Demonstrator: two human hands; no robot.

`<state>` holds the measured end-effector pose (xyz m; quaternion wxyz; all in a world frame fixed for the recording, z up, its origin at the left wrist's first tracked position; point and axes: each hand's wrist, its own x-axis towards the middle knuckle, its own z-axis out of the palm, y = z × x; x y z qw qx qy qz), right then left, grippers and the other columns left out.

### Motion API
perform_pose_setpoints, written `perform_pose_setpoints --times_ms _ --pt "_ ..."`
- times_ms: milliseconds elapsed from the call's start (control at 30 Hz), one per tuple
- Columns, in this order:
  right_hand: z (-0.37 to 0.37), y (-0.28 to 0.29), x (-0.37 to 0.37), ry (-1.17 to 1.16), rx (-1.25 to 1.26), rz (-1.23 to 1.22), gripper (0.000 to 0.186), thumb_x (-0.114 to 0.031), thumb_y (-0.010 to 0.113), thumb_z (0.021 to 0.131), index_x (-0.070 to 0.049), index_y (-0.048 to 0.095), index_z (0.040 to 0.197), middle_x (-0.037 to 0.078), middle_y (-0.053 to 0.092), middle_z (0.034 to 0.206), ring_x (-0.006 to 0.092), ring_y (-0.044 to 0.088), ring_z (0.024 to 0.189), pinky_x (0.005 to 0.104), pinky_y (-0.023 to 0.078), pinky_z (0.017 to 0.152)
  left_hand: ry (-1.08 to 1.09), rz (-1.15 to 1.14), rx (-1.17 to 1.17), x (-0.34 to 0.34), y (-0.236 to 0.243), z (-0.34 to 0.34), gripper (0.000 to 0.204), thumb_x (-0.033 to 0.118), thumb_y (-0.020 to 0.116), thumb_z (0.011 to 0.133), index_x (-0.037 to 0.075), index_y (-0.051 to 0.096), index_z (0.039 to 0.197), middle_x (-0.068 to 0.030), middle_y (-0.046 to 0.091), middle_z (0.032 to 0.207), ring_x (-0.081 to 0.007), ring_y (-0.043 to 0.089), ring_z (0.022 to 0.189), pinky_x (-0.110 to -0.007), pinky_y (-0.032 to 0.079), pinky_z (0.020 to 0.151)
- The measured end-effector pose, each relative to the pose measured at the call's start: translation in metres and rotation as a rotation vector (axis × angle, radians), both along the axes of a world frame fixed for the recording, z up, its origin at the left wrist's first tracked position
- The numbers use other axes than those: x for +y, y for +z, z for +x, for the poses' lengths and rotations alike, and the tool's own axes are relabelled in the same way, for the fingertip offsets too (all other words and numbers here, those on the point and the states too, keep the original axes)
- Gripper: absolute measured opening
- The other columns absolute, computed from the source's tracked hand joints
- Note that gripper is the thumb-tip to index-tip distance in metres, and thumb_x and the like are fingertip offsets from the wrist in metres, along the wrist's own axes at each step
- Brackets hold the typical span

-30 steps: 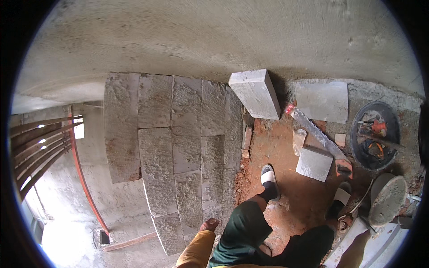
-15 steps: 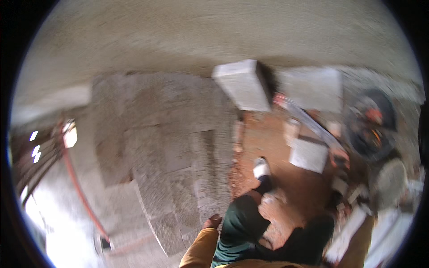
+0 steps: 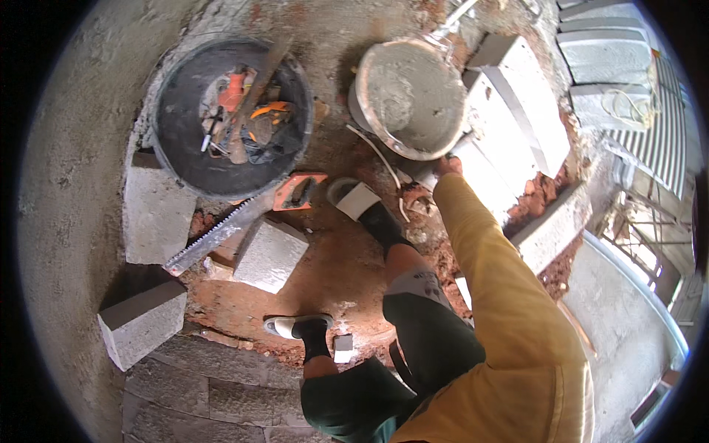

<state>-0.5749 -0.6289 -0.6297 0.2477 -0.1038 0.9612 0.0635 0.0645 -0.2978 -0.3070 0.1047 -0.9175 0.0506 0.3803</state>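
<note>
My right hand (image 3: 447,165), at the end of a yellow sleeve, is beside the lower rim of a round bucket (image 3: 358,107). Wet grey mortar (image 3: 421,88) lies in the bucket. The fingers look curled near something small and dark, but what they hold is hidden. Close to the hand, on its right, are pale blocks (image 3: 484,166) in bright light. My left hand is out of view.
A black tub (image 3: 173,140) with tools stands at the far left. Below it, a handsaw (image 3: 229,232) with an orange handle leans by a light block (image 3: 272,255). Another block (image 3: 144,325) is near the wall. My feet stand on reddish soil (image 3: 347,269).
The view has swung right, bringing the tub and mortar bucket to the middle. My left hand, earlier beside my knee over the grey blockwork, has left the view. My right arm now reaches to the bucket.
</note>
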Motion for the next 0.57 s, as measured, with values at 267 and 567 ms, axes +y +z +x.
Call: perform_pose_setpoints --times_ms 267,567 --pt "-0.023 0.067 0.03 0.28 -0.274 -0.133 0.06 -0.052 0.061 0.08 0.005 0.056 0.1 0.02 0.06 0.091 0.0325 0.057 0.087 0.0431 0.044 0.075 0.023 0.002 -0.214 0.024 0.062 -0.014 0.071 0.036 0.072 0.075 0.0 0.046 0.13 -0.0225 0.054 0.126 -0.0342 0.052 0.118 -0.039 0.043 0.097" --pt "0.016 0.345 -0.023 1.167 -0.68 0.221 0.036 -0.038 0.066 0.081 -0.002 0.063 0.078 0.01 0.059 0.063 0.0239 0.055 0.057 0.0396 0.042 0.053 0.573 -0.638 -0.946 0.076 0.212 -0.043 0.093 0.023 0.081 0.072 -0.006 0.025 0.14 -0.0271 0.033 0.142 -0.0342 0.03 0.135 -0.042 0.025 0.111"
